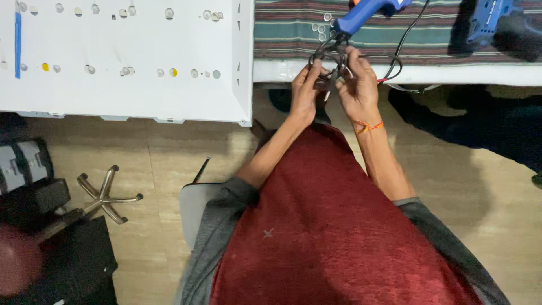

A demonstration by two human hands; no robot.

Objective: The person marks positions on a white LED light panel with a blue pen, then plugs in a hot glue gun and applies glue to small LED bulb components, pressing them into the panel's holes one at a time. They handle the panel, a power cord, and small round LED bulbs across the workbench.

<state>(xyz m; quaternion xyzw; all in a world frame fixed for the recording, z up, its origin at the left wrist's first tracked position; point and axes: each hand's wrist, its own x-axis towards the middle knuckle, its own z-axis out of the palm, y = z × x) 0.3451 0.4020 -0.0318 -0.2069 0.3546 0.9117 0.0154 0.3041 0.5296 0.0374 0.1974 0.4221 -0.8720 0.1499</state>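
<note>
**Cable bundle in both hands at the worktop edge**

While I sit with the red cloth over my lap, both hands are raised to the near edge of the worktop, at about 12 o'clock from my chest. My left hand has its grip closed around a tangle of thin black cable, fingers curled on the lower strands. My right hand pinches the same bundle from the 3 o'clock side, thumb pressed against the loops. An orange thread band sits on that wrist.

The cable runs up to the blue glue gun, which lies on the striped cloth at 12 o'clock, just beyond my fingertips. Small clear round pieces lie beside its nozzle. A white panel with holes and studs lies at 10 o'clock; a second blue tool sits at 2 o'clock.

Judgement: I am sorting or untangling the cord, mid-step. A further move would call for keeping one hand fixed on the loops while the other draws a strand free, without dragging the gun off the edge.
</note>
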